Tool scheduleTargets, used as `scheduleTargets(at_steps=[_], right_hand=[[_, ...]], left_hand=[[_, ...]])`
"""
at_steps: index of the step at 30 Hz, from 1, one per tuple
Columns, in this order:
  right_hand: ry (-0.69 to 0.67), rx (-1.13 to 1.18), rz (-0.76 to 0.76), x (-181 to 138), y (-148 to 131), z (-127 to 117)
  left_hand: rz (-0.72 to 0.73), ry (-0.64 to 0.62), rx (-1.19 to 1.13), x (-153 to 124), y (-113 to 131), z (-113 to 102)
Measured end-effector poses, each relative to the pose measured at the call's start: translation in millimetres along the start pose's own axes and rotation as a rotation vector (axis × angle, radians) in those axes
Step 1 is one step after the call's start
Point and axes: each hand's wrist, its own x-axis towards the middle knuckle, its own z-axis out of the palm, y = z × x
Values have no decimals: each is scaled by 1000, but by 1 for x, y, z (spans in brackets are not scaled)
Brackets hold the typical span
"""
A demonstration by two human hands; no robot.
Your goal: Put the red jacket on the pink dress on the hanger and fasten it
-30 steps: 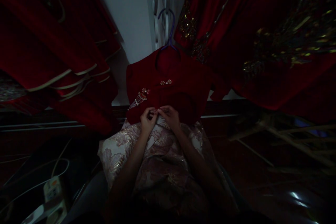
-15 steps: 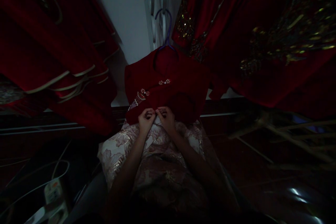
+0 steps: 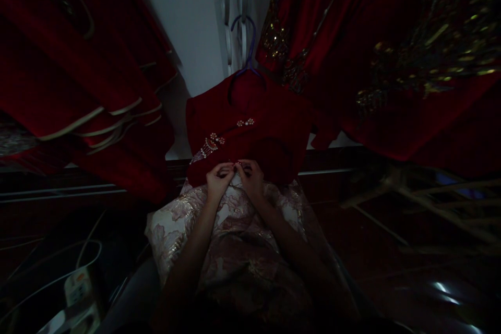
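Note:
A red garment on a purple hanger spreads before me, with flower-shaped bead ornaments and a beaded tassel on its front. At its lower part, my left hand and my right hand meet, fingertips almost touching. Both are closed in a pinch. A tiny reddish thing or bit of cloth shows between the fingertips, too dark and small to make out. Under my forearms lies a pale floral brocade cloth with shiny threads, over my lap.
Red garments with pale trim hang at left. More red clothing with gold sequins hangs at right. A power strip with a white cable lies lower left. A wooden frame stands at right. The room is dim.
My right hand has shifted slightly to the right and its fingers have turned a little. My left hand stays in nearly the same place. The garment has barely moved.

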Motion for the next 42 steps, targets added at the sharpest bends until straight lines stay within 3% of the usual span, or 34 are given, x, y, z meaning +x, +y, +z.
scheduleTargets(at_steps=[11, 15, 19, 24, 28, 36, 42], right_hand=[[-53, -29, -14, 2, 4, 1], [-53, -114, -28, 5, 10, 2], [-15, -27, 12, 4, 13, 2], [-33, 96, 38, 1, 11, -1], [-31, 106, 60, 2, 9, -2], [72, 41, 102, 6, 13, -4], [37, -13, 66, 6, 13, -6]], left_hand=[[161, -103, 190, 3, -4, -4], [144, 34, 244, 5, -12, 0], [136, 117, 251, 5, -14, 1], [127, -8, 242, 4, -10, -1], [99, -6, 231, 3, -7, -2], [164, -127, 243, -1, 1, 3], [89, -73, 199, -2, -1, 8]])
